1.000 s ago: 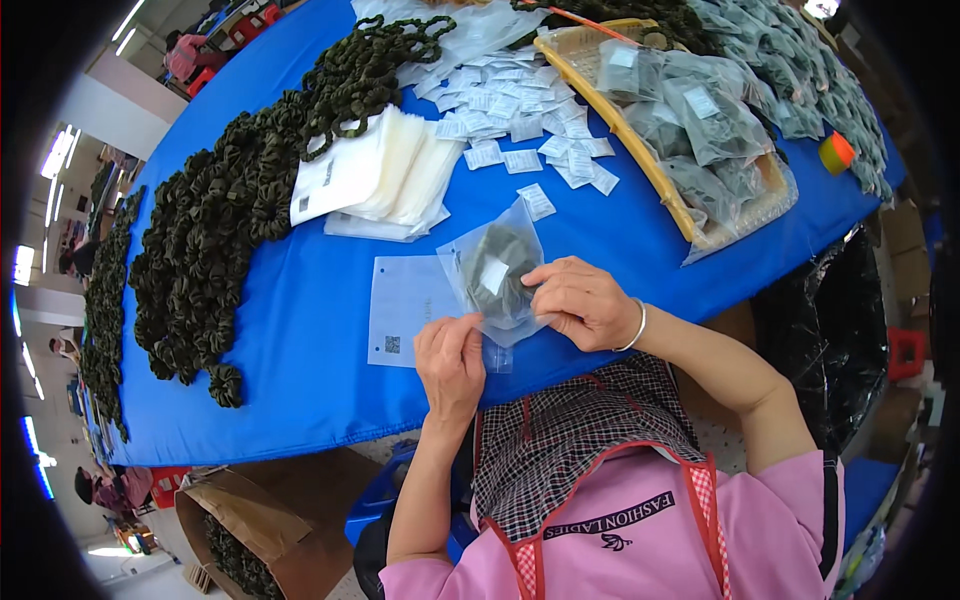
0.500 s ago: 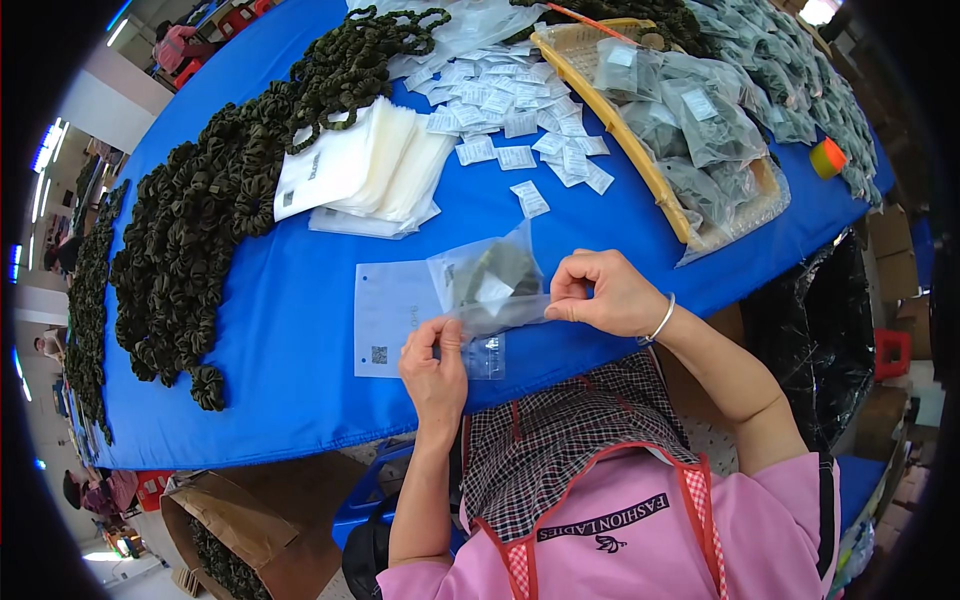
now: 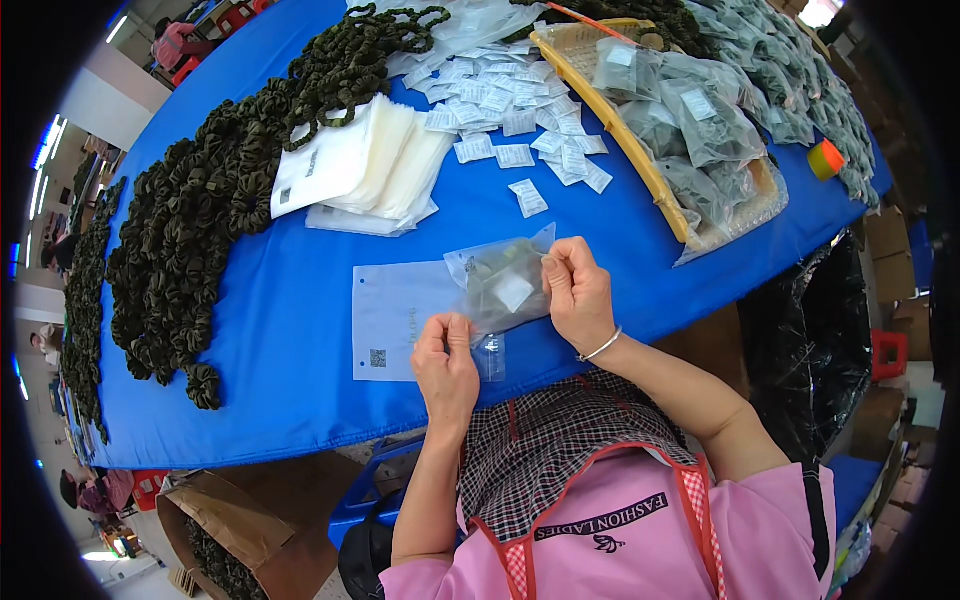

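Observation:
A frosted plastic bag is stretched between my hands over the blue table, tilted slightly. Inside it show a dark green scrunchie and a white sachet. My left hand pinches the bag's lower left corner between thumb and fingers. At the right end, my right hand grips the bag's edge with curled fingers. Partly beneath the held bag lies a flat frosted bag with a small printed square. Farther off are a stack of frosted bags and a loose sachet.
Dark green scrunchies are heaped along the left. White sachets spread at the far middle. A yellow-rimmed basket holds filled bags; more filled bags pile beyond. An orange-and-green roll stands at right. A cardboard box sits below.
My right hand has moved down and turned upright, still holding the bag's right end. The left hand has shifted slightly right. The bag now looks flatter, its lower edge no longer hanging toward me.

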`<state>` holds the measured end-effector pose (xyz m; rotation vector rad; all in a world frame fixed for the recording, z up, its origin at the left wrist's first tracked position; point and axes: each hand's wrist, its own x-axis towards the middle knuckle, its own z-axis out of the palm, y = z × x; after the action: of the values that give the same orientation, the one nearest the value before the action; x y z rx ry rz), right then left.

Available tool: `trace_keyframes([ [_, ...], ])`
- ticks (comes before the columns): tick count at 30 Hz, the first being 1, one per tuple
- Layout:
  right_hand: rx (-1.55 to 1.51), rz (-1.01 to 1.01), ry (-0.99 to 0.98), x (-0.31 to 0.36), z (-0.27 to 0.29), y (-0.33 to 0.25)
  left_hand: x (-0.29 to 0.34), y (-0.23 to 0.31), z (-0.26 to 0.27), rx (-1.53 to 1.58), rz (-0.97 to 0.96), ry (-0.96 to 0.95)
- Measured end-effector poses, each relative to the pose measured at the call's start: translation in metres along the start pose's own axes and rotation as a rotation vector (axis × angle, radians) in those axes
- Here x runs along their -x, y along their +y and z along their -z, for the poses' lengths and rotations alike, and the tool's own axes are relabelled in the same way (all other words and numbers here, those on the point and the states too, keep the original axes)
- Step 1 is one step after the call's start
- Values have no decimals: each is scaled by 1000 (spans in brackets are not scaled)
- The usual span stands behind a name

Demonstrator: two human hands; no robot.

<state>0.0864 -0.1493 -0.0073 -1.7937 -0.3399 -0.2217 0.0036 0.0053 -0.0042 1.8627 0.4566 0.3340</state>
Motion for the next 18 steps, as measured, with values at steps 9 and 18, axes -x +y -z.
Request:
trace_keyframes([
  [9, 511, 26, 93, 6, -5, 1, -1, 8, -16, -456, 2, 30],
  [18, 194, -306, -268, -10, 14, 2, -2, 5, -29, -542, -64, 125],
])
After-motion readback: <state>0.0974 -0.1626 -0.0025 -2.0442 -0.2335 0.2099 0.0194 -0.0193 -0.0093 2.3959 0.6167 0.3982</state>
